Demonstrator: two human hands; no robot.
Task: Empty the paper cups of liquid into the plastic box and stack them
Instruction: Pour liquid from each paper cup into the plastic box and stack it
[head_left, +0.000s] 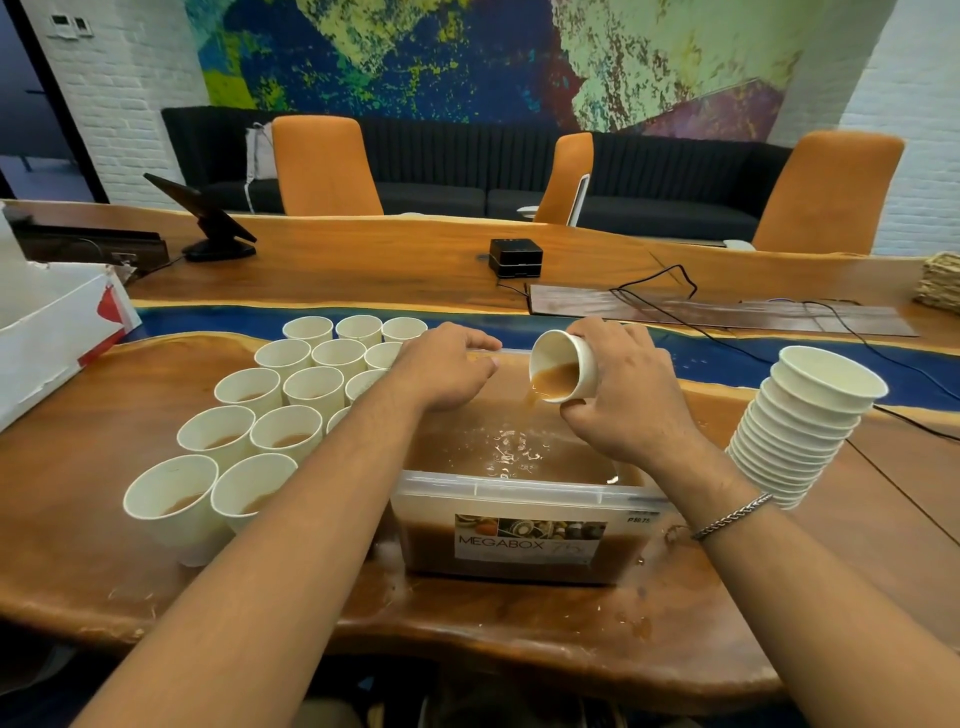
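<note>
1. On the wooden table (78, 545), dead centre and near the front edge: 1 clear plastic box (519, 491), lid off, "MEGABOX" label facing the camera, holding brown liquid (566, 460) with ripples on top.
2. Right hand (623, 395): fingers and thumb wrapped round 1 paper cup (571, 364), tipped mouth-down-left over the far half of the box. A brown stream runs from its lip into the box.
3. Left hand (441, 369): sits at the box's far-left corner, fingers curled down onto the rim, thumb along the far edge. It holds no cup.
4. Standing cups (311, 387): left of the box, upright, packed in rows, rims touching or nearly so. 14 countable: 3, 3, 3, 3, 2 from far to near. The left forearm covers part of the right-hand column. Brown liquid shows in the nearer ones.
5. Stacked cups (800, 431): 1 leaning stack right of the box, apart from it, mouths up, top cup showing a dry white inside. About 16 rims; the lower ones sit too tight to count surely.
6. Drops and wet patches lie on the wood around the box base.
7. Other items: 1 bracelet (732, 517) on the right wrist, 3 orange chairs (324, 166) across the table, 1 tablet on a stand (202, 208), 1 small black device (515, 257) with cables, 1 white carton (47, 332) far left.
</note>
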